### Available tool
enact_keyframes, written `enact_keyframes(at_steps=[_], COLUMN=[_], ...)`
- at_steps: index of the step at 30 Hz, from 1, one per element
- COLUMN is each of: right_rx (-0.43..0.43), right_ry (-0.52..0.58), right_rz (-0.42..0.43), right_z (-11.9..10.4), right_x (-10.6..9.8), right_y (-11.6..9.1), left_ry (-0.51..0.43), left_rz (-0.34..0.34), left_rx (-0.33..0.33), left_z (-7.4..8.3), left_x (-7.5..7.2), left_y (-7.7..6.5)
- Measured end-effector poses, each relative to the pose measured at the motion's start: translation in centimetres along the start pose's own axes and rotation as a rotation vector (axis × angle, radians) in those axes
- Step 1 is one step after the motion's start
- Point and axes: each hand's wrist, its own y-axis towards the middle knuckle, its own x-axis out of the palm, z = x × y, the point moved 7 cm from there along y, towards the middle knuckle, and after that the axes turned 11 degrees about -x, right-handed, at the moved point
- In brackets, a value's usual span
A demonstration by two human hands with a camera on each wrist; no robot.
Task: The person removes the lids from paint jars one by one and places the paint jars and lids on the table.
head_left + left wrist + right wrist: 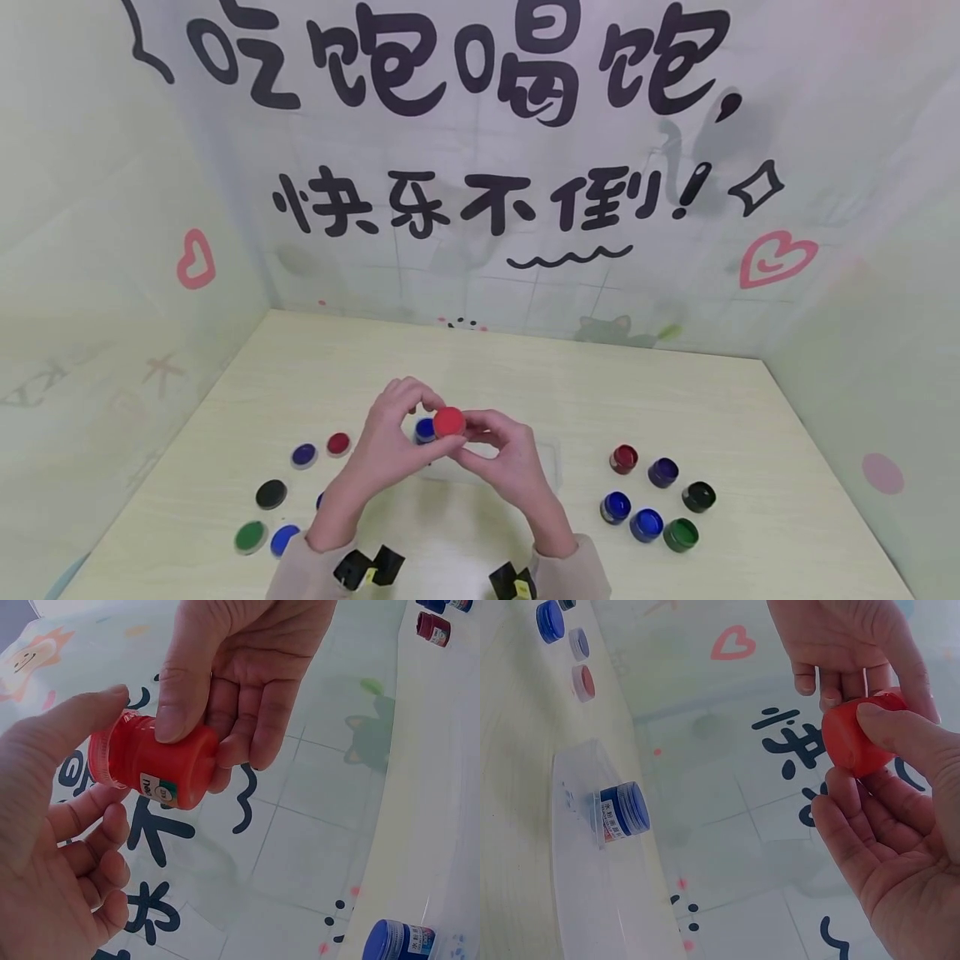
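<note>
A small red paint jar (pixel 449 422) is held up above the table between both hands. My left hand (pixel 393 446) pinches its lid end (pixel 105 759) between thumb and fingers. My right hand (pixel 513 462) grips the jar body, thumb on top and fingers curled beneath. In the left wrist view the jar (pixel 169 761) lies on its side with a small label showing. The lid is on the jar. Behind the hands, a capped blue paint jar (pixel 622 811) stands in a clear plastic tray (pixel 577 900).
Several uncapped paint jars stand at the right, among them a red jar (pixel 623 458), a black jar (pixel 699 497) and a green jar (pixel 681 535). Loose lids lie at the left, including a black lid (pixel 271 494) and a green lid (pixel 251 537). A printed cloth (pixel 465 283) hangs behind the table.
</note>
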Motion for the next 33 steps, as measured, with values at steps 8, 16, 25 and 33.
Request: enact_keyframes(at_steps=[8, 16, 25, 33], right_rx=[-0.001, 0.013, 0.061, 0.215], right_ry=[-0.013, -0.019, -0.12, -0.223], right_rz=[0.031, 0.081, 0.16, 0.269], right_z=[-0.2, 3.3, 3.8, 3.8], right_x=[-1.0, -2.7, -6.7, -11.0], right_y=[-0.3, -2.0, -4.0, -6.8], left_ry=[0.038, 0.073, 0.136, 0.188], left_rz=[0.041, 0.098, 0.147, 0.208], left_rx=[-0.065, -0.088, -0.184, -0.237], left_z=[-1.0, -2.4, -4.6, -6.5], left_x=[-1.7, -3.6, -6.3, -8.8], left_y=[-0.3, -1.0, -2.7, -4.8])
